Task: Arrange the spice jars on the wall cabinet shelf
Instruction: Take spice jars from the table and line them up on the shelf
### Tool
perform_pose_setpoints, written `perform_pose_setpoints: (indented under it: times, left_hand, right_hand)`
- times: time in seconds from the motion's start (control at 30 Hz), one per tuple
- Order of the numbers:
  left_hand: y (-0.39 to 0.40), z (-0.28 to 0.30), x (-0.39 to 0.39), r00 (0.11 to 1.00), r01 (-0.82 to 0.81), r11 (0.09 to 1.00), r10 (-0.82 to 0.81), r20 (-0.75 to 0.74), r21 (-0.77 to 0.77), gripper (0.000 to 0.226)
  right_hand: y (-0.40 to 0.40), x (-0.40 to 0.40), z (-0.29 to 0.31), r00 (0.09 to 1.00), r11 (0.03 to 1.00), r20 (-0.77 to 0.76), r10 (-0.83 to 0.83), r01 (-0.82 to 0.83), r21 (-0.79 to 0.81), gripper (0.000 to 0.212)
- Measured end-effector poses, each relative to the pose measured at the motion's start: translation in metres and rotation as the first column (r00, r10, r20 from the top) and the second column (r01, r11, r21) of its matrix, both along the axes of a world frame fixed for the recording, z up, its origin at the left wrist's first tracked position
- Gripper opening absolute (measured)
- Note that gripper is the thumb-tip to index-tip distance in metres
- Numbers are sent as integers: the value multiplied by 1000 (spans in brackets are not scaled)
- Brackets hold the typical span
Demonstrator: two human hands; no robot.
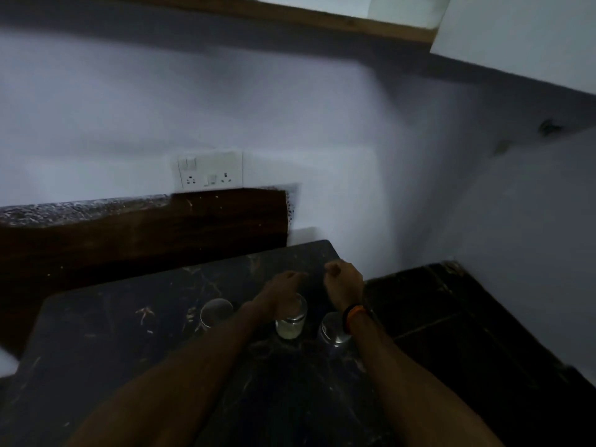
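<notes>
1. Spice jars, three in number, are being shown standing upright on the dark marble counter [129,343], presumably staged there within reach before being lifted to the cabinet. The right jar [332,332] is being partly covered by the right wrist, which is wearing an orange and black band [353,314].
2. The middle jar [292,321], holding a pale content low in its glass, is being overlapped by the left hand [280,291]; whether the hand is touching it or merely passing above cannot be told through the blur. The left jar [216,312] is standing apart, to the left of that hand.
3. The left hand is being held loosely, fingers extended forward and nothing visibly gripped. The right hand [343,283] is being held curled into a narrow, near-closed fist, empty as far as can be judged, just beyond the jars.
4. A wall socket [209,171] is being seen further back.
5. The wall cabinet shelf [290,16], the intended destination, is being seen well above, its white door [516,37] standing open.
</notes>
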State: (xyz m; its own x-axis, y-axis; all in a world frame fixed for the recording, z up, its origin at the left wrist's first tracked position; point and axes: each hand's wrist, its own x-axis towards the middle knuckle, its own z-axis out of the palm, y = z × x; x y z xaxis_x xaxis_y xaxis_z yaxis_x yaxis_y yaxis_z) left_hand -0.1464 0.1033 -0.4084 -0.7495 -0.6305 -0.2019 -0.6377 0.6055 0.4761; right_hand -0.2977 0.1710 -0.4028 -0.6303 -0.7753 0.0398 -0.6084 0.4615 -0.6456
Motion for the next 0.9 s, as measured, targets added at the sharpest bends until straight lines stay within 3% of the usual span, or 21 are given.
perform_pose_setpoints:
  times: [0.1, 0.2, 0.33, 0.57, 0.77, 0.9]
  left_hand:
    - [17, -27, -6, 1000, -5, 995, 4, 5, 99, 69]
    - [37, -48, -10, 1000, -16, 994, 17, -9, 105, 67]
    - [55, -65, -10, 998, 66, 991, -68, 11, 118, 60]
    - [67, -79, -15, 995, 61, 982, -46, -85, 180, 31]
    - [70, -81, -9, 996, 18, 975, 1, -87, 223, 29]
    - [70, -83, 0, 995, -57, 949, 81, -65, 309, 37]
  right_hand:
    - [28, -2, -32, 998, 994, 57, 22, -28, 102, 24]
    - [48, -1, -54, 999, 972, 28, 44, -49, 229, 28]
    - [58, 5, -70, 999, 967, 21, -45, 39, 251, 39]
    - [64, 10, -88, 997, 904, 7, -75, 65, 424, 90]
    - [58, 12, -101, 983, 906, 145, -110, 39, 422, 99]
    - [59, 13, -103, 987, 905, 131, -95, 31, 425, 94]
